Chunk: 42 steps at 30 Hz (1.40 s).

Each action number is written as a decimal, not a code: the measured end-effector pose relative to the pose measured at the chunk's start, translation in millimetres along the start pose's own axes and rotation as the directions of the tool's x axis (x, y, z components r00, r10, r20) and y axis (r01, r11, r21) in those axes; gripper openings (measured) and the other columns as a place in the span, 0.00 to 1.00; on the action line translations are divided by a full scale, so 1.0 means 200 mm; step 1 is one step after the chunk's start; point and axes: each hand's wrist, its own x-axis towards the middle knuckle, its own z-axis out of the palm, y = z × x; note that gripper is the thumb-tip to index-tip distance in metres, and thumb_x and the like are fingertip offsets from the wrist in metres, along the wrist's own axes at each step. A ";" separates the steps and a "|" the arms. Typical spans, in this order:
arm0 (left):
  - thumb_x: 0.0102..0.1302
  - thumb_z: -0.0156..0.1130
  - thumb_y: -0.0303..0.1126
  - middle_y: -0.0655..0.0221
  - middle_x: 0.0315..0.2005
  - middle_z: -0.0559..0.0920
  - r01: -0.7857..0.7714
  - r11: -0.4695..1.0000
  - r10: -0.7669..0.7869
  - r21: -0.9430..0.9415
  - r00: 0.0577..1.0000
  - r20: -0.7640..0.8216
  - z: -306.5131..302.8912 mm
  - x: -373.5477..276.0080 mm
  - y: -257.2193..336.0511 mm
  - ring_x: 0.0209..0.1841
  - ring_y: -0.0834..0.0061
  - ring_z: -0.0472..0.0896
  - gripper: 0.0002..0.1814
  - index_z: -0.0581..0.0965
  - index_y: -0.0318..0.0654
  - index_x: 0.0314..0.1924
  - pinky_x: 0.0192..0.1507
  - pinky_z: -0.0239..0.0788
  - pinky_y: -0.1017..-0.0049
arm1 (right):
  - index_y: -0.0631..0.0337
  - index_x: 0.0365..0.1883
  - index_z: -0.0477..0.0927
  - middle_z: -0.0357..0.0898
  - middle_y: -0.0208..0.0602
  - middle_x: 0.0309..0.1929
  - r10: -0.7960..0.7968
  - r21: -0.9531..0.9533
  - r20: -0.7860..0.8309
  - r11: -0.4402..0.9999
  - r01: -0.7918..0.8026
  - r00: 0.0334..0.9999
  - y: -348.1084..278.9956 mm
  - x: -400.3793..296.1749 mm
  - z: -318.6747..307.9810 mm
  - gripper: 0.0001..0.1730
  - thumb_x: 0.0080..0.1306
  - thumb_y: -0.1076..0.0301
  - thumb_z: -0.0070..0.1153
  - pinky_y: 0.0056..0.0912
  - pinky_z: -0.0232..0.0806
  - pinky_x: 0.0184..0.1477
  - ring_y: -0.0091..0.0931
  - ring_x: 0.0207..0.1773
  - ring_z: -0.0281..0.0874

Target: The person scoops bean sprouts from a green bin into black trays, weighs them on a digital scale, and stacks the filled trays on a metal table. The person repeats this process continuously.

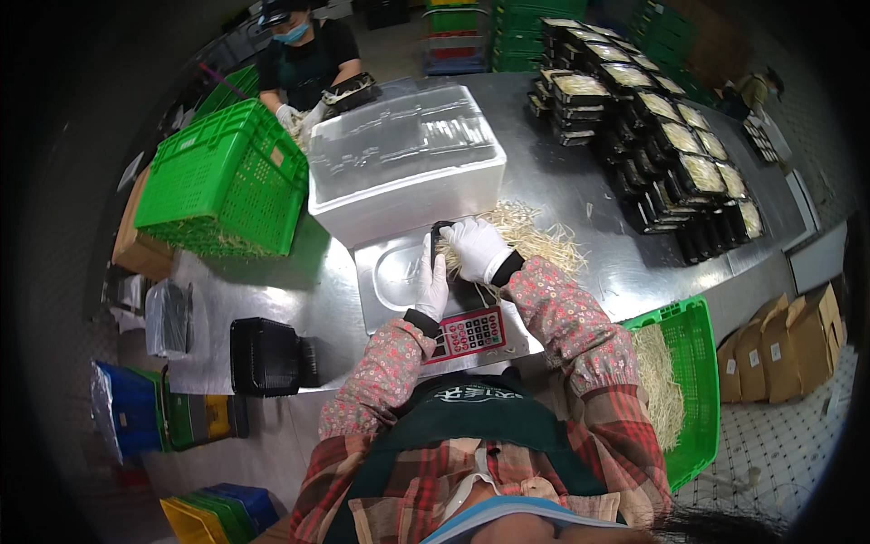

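Observation:
My gloved left hand (432, 291) holds a small black plastic tray (443, 227) by its near left side, thumb and fingers along the wall. The tray is tilted, and most of it is hidden by my hands. Over its right side curls my gloved right hand (478, 249), with bean sprouts showing just below the fingers; what that hand grips is hidden. Both hands are above the steel platform of a weighing scale (387, 277), whose red keypad (472, 334) faces me. A loose heap of bean sprouts (530, 228) lies right beside and beyond my right hand.
Beyond the scale stands a white foam box (408, 197), with a green crate (224, 183) left of it. Empty black trays (264, 357) are stacked front left. Filled packs (680, 136) rise at right; a sprout crate (700, 387) is by my right elbow. A co-worker (309, 54) works opposite.

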 end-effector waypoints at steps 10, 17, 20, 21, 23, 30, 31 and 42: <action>0.76 0.45 0.40 0.54 0.70 0.65 -0.263 0.635 0.156 0.726 0.964 0.213 -0.27 0.06 0.08 0.72 0.55 0.62 0.29 0.60 0.41 0.73 0.70 0.56 0.61 | 0.65 0.53 0.74 0.76 0.48 0.48 -0.087 0.267 0.066 0.961 0.066 0.994 -0.11 0.15 0.28 0.37 0.50 0.49 0.64 0.48 0.65 0.54 0.45 0.51 0.73; 0.73 0.48 0.36 0.54 0.69 0.67 -0.151 0.617 0.107 0.772 0.988 0.108 -0.20 0.04 0.06 0.70 0.54 0.64 0.31 0.58 0.41 0.74 0.71 0.56 0.61 | 0.70 0.69 0.60 0.63 0.62 0.68 -0.120 0.301 0.010 0.947 0.112 0.993 0.00 -0.03 0.28 0.45 0.65 0.46 0.56 0.50 0.55 0.71 0.53 0.69 0.62; 0.72 0.50 0.34 0.54 0.68 0.68 -0.193 0.569 0.157 0.799 0.980 0.125 -0.19 0.01 0.05 0.70 0.51 0.65 0.28 0.64 0.46 0.72 0.70 0.57 0.59 | 0.71 0.69 0.61 0.64 0.62 0.67 -0.078 0.285 0.094 0.957 0.048 0.992 -0.03 -0.01 0.32 0.43 0.67 0.46 0.51 0.49 0.56 0.70 0.53 0.68 0.63; 0.72 0.50 0.34 0.55 0.68 0.68 -0.212 0.528 0.158 0.823 0.976 0.150 -0.20 0.01 0.04 0.70 0.50 0.64 0.28 0.65 0.47 0.71 0.70 0.57 0.59 | 0.70 0.66 0.65 0.66 0.59 0.66 -0.089 0.292 0.024 0.953 0.078 0.996 -0.01 0.01 0.34 0.42 0.64 0.44 0.53 0.49 0.57 0.70 0.49 0.68 0.65; 0.70 0.52 0.37 0.57 0.69 0.67 -0.214 0.557 0.205 0.803 0.972 0.117 -0.21 0.02 0.00 0.69 0.52 0.66 0.27 0.68 0.53 0.70 0.64 0.63 0.56 | 0.69 0.66 0.65 0.66 0.59 0.66 -0.130 0.369 0.072 0.925 0.095 0.989 0.04 0.02 0.36 0.43 0.63 0.44 0.56 0.46 0.57 0.71 0.49 0.68 0.65; 0.73 0.51 0.27 0.55 0.69 0.67 -0.124 0.917 0.198 0.379 0.967 -0.163 -0.45 0.03 0.31 0.71 0.58 0.64 0.25 0.67 0.37 0.69 0.73 0.54 0.65 | 0.58 0.71 0.66 0.68 0.49 0.68 -0.098 0.777 0.079 0.629 0.000 0.992 0.43 0.03 -0.18 0.40 0.63 0.59 0.66 0.39 0.56 0.72 0.39 0.72 0.64; 0.74 0.49 0.27 0.54 0.69 0.66 -0.085 0.943 0.163 0.320 0.960 -0.226 -0.54 0.04 0.34 0.72 0.60 0.63 0.25 0.65 0.34 0.70 0.73 0.52 0.66 | 0.55 0.71 0.66 0.70 0.48 0.67 -0.022 0.691 0.040 0.723 -0.011 0.999 0.50 -0.01 -0.24 0.40 0.62 0.56 0.67 0.40 0.58 0.71 0.38 0.71 0.65; 0.68 0.58 0.52 0.52 0.67 0.67 -0.259 0.515 0.019 0.817 0.957 0.291 -0.17 0.10 0.22 0.69 0.50 0.65 0.38 0.62 0.40 0.71 0.68 0.56 0.55 | 0.51 0.70 0.66 0.54 0.54 0.74 -0.107 0.092 0.159 0.991 0.093 0.981 0.17 0.06 0.14 0.64 0.36 0.29 0.71 0.73 0.52 0.65 0.57 0.75 0.49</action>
